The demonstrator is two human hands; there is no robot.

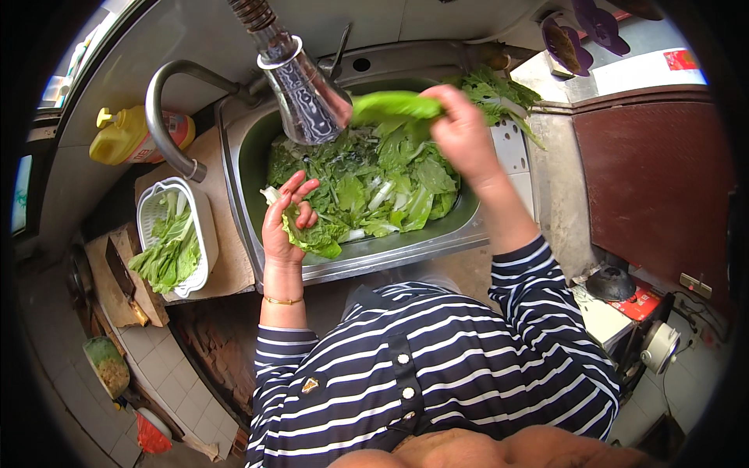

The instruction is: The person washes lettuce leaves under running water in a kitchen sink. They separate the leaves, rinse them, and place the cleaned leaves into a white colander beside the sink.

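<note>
My left hand (287, 219) holds a leafy green (319, 234) with a pale stem against its palm, over the sink's front left part; some fingers are raised. Above the right side of the sink, my right hand (462, 131) grips one end of a bright green leaf (395, 107), slightly blurred. Below both hands, many loose green leaves (363, 187) with pale stems fill the metal sink (351, 257). More leafy greens (497, 93) lie at the sink's back right corner. A white plastic basket (205, 234) left of the sink holds several leaves (175, 251).
A metal spray head (310, 99) hangs over the sink, near the leaf in my right hand. A curved faucet (158, 99) arches at the left, beside a yellow pump bottle (137, 137). Further left, a kitchen knife (122, 272) lies on a board (111, 298).
</note>
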